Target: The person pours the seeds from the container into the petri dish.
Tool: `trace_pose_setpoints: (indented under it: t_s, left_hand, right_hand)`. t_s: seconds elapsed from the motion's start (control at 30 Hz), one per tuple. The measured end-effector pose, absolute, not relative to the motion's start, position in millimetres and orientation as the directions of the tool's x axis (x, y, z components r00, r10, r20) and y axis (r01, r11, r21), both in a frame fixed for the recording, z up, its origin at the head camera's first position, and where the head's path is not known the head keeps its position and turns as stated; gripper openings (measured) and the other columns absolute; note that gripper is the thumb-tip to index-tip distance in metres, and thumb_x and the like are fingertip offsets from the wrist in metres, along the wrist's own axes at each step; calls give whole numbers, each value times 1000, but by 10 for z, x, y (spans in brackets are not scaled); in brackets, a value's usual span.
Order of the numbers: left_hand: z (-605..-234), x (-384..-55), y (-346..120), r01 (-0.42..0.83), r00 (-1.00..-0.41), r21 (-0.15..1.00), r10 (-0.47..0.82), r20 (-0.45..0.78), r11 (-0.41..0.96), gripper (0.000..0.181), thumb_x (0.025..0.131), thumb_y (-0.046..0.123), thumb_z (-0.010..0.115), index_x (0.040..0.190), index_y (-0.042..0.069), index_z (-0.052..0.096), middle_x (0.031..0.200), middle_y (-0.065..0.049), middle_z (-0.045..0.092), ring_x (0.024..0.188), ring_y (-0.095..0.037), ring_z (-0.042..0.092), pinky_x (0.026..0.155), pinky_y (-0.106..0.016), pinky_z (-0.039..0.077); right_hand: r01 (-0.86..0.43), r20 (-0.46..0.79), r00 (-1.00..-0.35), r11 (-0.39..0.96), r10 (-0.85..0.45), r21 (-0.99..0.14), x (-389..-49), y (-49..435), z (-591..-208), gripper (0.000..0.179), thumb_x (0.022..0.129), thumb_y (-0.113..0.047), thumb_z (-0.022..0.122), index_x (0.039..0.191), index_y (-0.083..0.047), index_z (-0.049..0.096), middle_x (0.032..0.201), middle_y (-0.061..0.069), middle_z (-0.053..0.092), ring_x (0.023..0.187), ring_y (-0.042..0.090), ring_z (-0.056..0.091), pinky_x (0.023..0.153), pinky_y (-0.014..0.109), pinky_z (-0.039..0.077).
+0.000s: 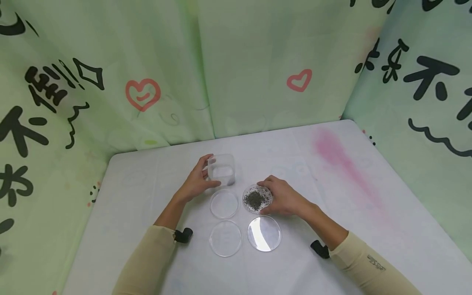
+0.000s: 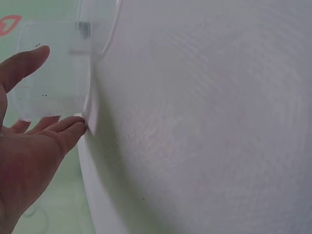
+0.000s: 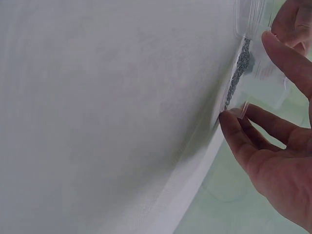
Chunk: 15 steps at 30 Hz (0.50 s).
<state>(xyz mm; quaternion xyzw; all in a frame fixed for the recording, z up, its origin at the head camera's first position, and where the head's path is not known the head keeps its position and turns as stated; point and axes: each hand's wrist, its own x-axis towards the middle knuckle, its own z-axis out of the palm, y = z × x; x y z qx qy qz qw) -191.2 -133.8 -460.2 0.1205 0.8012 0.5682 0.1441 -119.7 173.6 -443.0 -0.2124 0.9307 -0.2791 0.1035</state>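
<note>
My left hand (image 1: 196, 181) grips a clear, square-sided plastic container (image 1: 225, 174) at the far end of the dishes, thumb on the near side and fingers round the left side. The left wrist view has the container (image 2: 58, 73) between thumb and fingers. To its right, my right hand (image 1: 285, 197) holds the edge of a round clear petri dish (image 1: 245, 198), thumb at the near rim and fingers at the far rim. Dark granules (image 1: 255, 200) are heaped in its middle, with some scattered outward. In the right wrist view they form a thin dark layer (image 3: 237, 70) low in the dish.
Two clear round dishes or lids, one farther (image 1: 224, 204) and one nearer (image 1: 225, 238), lie left of centre. A third clear disc (image 1: 264, 234) reflects light just in front of the granule dish. Green printed curtains (image 1: 250, 106) border the white-covered table (image 1: 140, 192).
</note>
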Motion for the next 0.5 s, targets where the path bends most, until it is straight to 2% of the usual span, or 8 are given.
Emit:
trace_pose_setpoints:
  t_s: [0.13,0.27,0.37,0.5]
  left_hand:
    - [-4597,-1871,-1361,81,-936,920,347,-63,384,107,84,5,85,166,18,17,168,-21,28,155,-43,32,125,-55,31]
    - [-4536,-1759,-1373,157,-956,866,294,12,475,115,79,18,91,167,22,17,170,-16,24,158,-39,26,126,-58,27]
    - [-4491,-1624,-1347,236,-957,832,267,111,501,115,76,24,93,166,22,21,168,-14,27,156,-36,28,124,-61,28]
    - [-4427,-1381,-1260,371,-926,778,259,274,507,103,76,23,92,161,18,34,156,-13,38,146,-33,37,119,-59,35]
  right_hand:
    - [-348,-71,-884,752,-462,-559,-1201,1746,-4444,83,70,-25,96,141,2,60,130,16,63,122,38,62,106,54,51]
    - [-357,-69,-879,749,-471,-558,-1218,1749,-4444,84,70,-26,96,141,1,60,131,16,63,122,38,61,106,55,51]
    - [-354,-80,-878,753,-471,-554,-1221,1755,-4430,84,70,-27,96,141,0,60,132,16,63,123,39,61,106,55,51]
    - [-360,-86,-873,755,-479,-548,-1222,1768,-4410,84,71,-27,96,141,0,60,132,16,62,124,39,61,106,55,51]
